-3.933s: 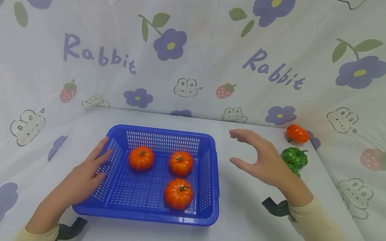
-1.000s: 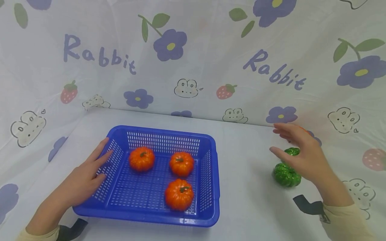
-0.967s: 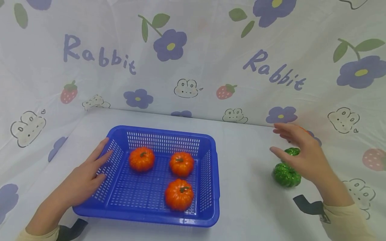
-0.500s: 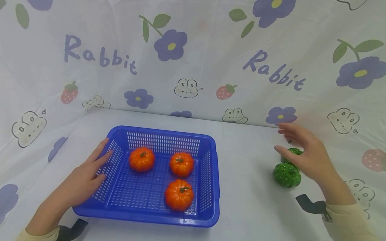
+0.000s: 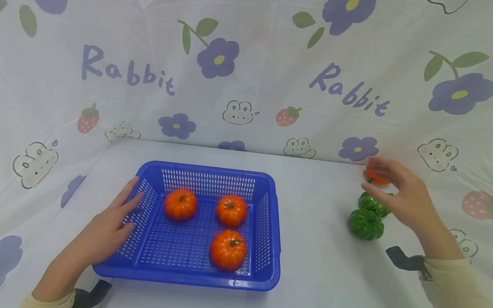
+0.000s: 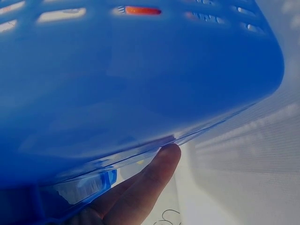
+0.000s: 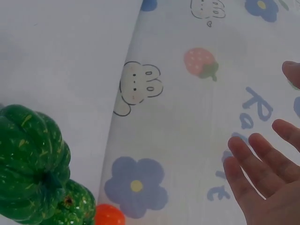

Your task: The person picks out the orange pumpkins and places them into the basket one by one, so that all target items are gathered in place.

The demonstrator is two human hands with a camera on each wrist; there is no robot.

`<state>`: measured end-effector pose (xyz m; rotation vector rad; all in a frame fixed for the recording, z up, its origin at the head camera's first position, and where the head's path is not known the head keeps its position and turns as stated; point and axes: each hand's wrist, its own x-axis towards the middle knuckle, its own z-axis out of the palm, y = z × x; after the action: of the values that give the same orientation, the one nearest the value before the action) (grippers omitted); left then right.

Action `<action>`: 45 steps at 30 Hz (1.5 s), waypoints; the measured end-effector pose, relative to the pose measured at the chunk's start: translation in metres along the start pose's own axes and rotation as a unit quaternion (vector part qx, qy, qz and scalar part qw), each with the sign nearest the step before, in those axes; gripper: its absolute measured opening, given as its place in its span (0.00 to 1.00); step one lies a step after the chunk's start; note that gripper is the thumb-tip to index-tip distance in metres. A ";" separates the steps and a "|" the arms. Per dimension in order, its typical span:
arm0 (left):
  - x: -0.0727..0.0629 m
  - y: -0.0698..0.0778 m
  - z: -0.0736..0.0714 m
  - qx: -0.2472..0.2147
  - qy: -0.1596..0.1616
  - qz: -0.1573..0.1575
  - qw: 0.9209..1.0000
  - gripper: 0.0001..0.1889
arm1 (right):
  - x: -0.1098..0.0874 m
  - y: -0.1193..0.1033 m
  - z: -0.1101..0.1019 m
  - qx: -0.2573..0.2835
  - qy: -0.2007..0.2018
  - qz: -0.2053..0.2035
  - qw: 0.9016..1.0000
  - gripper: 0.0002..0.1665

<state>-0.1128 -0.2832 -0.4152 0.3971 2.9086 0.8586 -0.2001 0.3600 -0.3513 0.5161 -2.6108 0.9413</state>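
Note:
My left hand [image 5: 105, 233] rests on the left rim of a blue plastic basket [image 5: 185, 280], its fingers spread. In the left wrist view a fingertip [image 6: 168, 154] touches the edge of the basket [image 6: 140, 89]. Three small orange pumpkins [image 5: 181, 204] sit inside it. Over at the right, my right hand [image 5: 410, 201] hovers with thumb and fingers apart, holding nothing. It partly covers another orange pumpkin [image 5: 379, 178] by the back edge. Just in front of that one lie two green pumpkins [image 5: 366, 224], side by side. The right wrist view shows the empty palm [image 7: 272, 194].
A white surface [image 5: 312, 222] lies under everything. Behind it hangs a white cloth [image 5: 262, 77] printed with flowers, rabbits and strawberries. It meets the surface close behind the far orange pumpkin.
My right hand has moved right from beside the basket, passing over the green pumpkins, and now overlaps the far orange pumpkin. My left hand, the basket and the pumpkins have stayed put.

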 end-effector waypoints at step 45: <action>-0.002 0.001 -0.001 -0.002 0.012 0.009 1.000 0.36 | -0.001 0.077 -0.029 -0.074 -0.028 0.157 0.984 0.44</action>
<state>-0.1107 -0.2836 -0.4143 0.4177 2.9286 0.8768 -0.2280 0.4349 -0.3722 0.0951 -2.8390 0.8198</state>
